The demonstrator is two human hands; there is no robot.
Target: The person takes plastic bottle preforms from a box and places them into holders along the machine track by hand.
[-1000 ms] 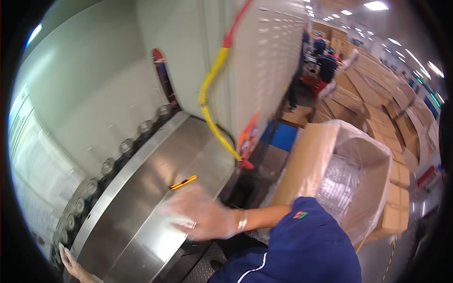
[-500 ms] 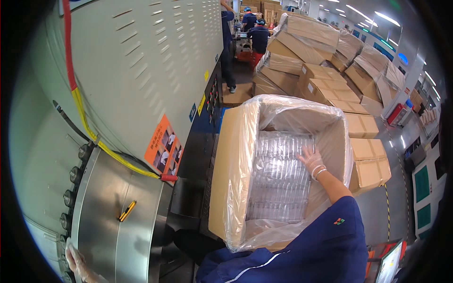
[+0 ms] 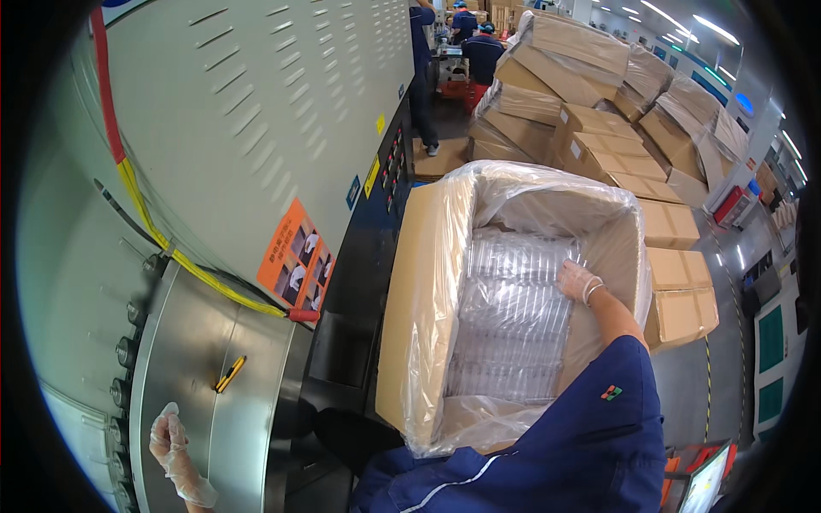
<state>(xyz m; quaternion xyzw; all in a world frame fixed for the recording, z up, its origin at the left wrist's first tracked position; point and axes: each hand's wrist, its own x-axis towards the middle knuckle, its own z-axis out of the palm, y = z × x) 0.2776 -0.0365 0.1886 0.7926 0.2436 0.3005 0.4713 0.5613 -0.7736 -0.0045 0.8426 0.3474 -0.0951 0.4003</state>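
Note:
A large cardboard box (image 3: 395, 342), lined with a clear plastic bag (image 3: 445, 308), stands in front of me. Inside it lie rows of clear, ribbed plastic containers (image 3: 509, 325), packed tightly. My right hand (image 3: 579, 282), in a thin clear glove, reaches into the box with its fingers curled at the containers' right edge; its fingertips are partly hidden. Over the metal table (image 3: 184, 342) at the lower left is my left hand (image 3: 178, 457), also gloved. Its fingers are pinched together, with a whitish translucent bit at the tips that I cannot identify. A yellow-and-black utility knife (image 3: 230, 374) rests on that table.
A grey machine cabinet (image 3: 282, 128) rises at the left, with a red-and-yellow sleeved cable (image 3: 180, 256) hanging along it. Closed cartons (image 3: 676, 269) and bagged boxes (image 3: 564, 56) stand behind and right. People (image 3: 484, 56) work at the back. A screen (image 3: 708, 483) is at lower right.
My right hand has gone from lying spread on the containers to curled fingers at their right edge. My left hand has risen further into view over the metal table.

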